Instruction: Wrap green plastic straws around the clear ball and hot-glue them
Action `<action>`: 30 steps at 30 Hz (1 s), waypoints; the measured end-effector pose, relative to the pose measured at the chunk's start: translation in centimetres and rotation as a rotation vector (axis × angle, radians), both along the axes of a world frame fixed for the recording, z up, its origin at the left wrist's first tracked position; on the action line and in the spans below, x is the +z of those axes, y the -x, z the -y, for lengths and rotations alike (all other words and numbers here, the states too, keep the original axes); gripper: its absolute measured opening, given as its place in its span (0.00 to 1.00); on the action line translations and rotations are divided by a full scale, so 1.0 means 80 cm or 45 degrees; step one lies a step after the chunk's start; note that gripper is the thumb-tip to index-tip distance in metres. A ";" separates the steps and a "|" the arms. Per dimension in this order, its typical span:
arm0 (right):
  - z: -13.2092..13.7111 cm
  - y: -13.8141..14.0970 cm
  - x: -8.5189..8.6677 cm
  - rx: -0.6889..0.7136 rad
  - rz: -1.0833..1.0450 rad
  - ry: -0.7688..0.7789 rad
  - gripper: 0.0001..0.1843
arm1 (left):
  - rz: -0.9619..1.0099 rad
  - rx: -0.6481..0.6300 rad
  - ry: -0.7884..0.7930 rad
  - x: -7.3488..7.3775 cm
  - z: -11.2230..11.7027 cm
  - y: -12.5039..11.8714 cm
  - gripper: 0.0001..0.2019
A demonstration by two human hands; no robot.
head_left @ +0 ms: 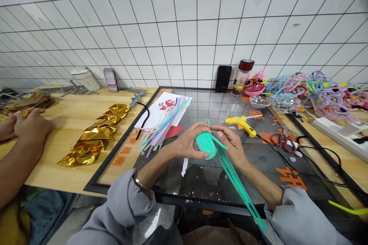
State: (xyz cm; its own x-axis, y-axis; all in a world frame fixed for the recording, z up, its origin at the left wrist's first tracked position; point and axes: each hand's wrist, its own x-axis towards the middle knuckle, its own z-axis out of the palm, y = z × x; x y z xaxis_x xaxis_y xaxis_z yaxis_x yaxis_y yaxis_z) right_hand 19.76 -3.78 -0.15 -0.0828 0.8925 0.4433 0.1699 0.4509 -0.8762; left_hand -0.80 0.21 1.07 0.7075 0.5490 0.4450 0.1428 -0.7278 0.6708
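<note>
Over the glass-topped board (172, 172), my left hand (188, 141) curls around a rounded form (206, 145) covered in rows of teal pipe cleaner. A clear, shiny edge shows beside its thumb side. My right hand (230, 143) is closed at the form's right side, its fingertips meeting the teal rows. Several long teal pipe cleaners (238, 183) run from under that hand down past the front edge of the board. One short teal end (220, 142) sticks out between the hands. The right palm's inner side is partly hidden.
A yellow glue gun (241, 123) and red-handled scissors (283, 141) lie to the right with black cables. Pastel pipe cleaners (165, 124) rest on white paper (149, 116). Gold foil (94, 136) and another person's hands (31, 124) are at left. A jar (241, 78) and phone (223, 78) stand behind.
</note>
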 end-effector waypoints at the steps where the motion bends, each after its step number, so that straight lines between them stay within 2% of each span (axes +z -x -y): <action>1: 0.000 0.000 -0.001 -0.001 -0.019 0.011 0.18 | -0.001 -0.006 0.001 0.000 0.000 0.000 0.34; 9: 0.003 0.000 -0.001 0.071 -0.078 0.101 0.20 | -0.024 -0.001 0.010 -0.004 -0.001 0.002 0.36; 30: 0.001 -0.002 -0.004 0.033 -0.091 0.065 0.19 | -0.053 0.024 0.033 -0.004 0.000 0.004 0.36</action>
State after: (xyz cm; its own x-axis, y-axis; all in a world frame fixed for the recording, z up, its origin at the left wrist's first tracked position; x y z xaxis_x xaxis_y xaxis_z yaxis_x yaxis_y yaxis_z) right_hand 19.88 -3.88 -0.51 -0.0763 0.9122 0.4025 0.0948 0.4085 -0.9078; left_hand -1.11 0.24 0.73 0.7148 0.5730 0.4009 0.1844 -0.7074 0.6823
